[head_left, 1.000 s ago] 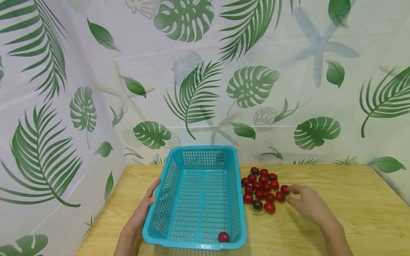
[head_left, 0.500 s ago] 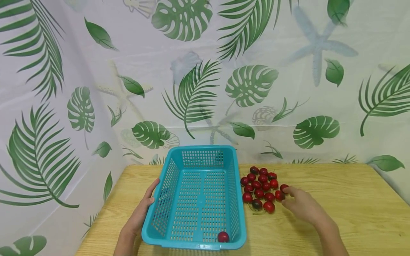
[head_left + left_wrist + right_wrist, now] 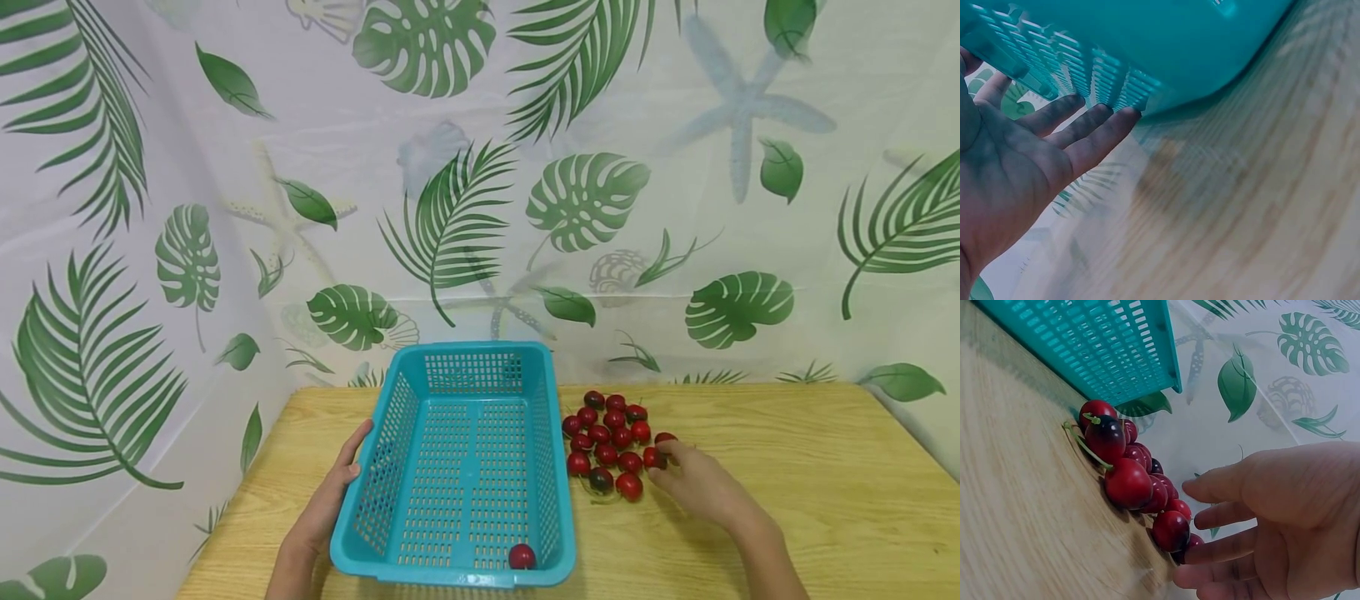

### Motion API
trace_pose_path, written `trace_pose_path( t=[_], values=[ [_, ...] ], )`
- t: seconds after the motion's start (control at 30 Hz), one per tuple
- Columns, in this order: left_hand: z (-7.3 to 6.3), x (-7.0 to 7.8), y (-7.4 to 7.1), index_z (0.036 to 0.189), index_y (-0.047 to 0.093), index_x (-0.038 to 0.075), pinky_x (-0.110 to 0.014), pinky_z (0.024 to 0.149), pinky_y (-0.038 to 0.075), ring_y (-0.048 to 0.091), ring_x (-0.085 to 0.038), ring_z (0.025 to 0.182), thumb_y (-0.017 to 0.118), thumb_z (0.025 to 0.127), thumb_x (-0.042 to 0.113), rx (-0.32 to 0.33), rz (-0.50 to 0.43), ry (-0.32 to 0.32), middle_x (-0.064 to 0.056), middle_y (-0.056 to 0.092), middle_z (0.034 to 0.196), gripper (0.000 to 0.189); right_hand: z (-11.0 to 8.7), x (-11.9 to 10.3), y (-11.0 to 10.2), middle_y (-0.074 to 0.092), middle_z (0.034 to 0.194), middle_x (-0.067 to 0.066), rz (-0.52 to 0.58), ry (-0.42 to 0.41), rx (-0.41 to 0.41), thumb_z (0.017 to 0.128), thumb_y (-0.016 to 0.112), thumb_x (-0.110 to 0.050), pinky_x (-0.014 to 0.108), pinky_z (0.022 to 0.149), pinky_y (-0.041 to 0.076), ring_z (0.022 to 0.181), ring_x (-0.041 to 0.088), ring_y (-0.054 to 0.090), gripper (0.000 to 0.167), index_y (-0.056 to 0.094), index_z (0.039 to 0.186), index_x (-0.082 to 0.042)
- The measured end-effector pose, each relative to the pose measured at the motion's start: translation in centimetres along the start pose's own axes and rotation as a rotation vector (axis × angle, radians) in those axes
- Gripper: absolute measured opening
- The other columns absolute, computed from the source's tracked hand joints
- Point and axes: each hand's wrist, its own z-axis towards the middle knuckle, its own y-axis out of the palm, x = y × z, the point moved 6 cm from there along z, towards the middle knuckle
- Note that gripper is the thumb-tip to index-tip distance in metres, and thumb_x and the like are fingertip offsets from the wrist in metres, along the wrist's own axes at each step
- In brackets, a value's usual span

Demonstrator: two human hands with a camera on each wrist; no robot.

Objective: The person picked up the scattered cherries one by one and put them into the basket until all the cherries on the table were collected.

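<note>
A turquoise plastic basket [image 3: 471, 467] stands on the wooden table with one cherry [image 3: 522, 557] in its near right corner. At its left side is my left hand [image 3: 330, 496]; in the left wrist view the fingers [image 3: 1107, 134] reach out fairly straight against the slotted outer wall. Right of the basket lies a cluster of dark red cherries [image 3: 606, 454], some with green stems. My right hand [image 3: 697, 487] is at the cluster's right edge, its fingertips overlapping the outermost cherry [image 3: 664, 437]. The right wrist view shows the fingers [image 3: 1225, 547] spread and loosely bent, pinching nothing.
The pale wooden table top [image 3: 840, 492] extends to the right of the right hand. Behind it and along the left hangs a white cloth [image 3: 660, 200] printed with green leaves and starfish.
My right hand has shifted slightly left, closer in over the cherries at the cluster's right edge. The left hand and basket hold their place; the head view has drifted slightly.
</note>
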Motion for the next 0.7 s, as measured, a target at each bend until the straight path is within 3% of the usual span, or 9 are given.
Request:
trace_pose_path(
  t=[0.23, 0.7],
  values=[
    [0.01, -0.07, -0.07, 0.16, 0.014, 0.028, -0.049, 0.096, 0.041, 0.021, -0.049, 0.139, 0.034, 0.098, 0.029, 0.006, 0.009, 0.005, -0.016, 0.006, 0.165, 0.065, 0.19, -0.09, 0.53, 0.058, 0.125, 0.037, 0.031, -0.042, -0.001, 0.1, 0.056, -0.021, 0.058, 0.092, 0.047, 0.117, 0.052, 0.054, 0.055, 0.044, 0.133, 0.021],
    [-0.18, 0.25, 0.12, 0.16, 0.012, 0.027, -0.047, 0.096, 0.042, 0.02, -0.051, 0.14, 0.032, 0.099, 0.027, -0.018, 0.003, 0.014, -0.015, 0.003, 0.165, 0.064, 0.71, 0.13, 0.88, 0.052, 0.128, 0.042, 0.044, -0.069, 0.042, 0.102, 0.052, -0.022, 0.06, 0.097, 0.043, 0.121, 0.054, 0.05, 0.059, 0.036, 0.134, 0.025]
  ],
)
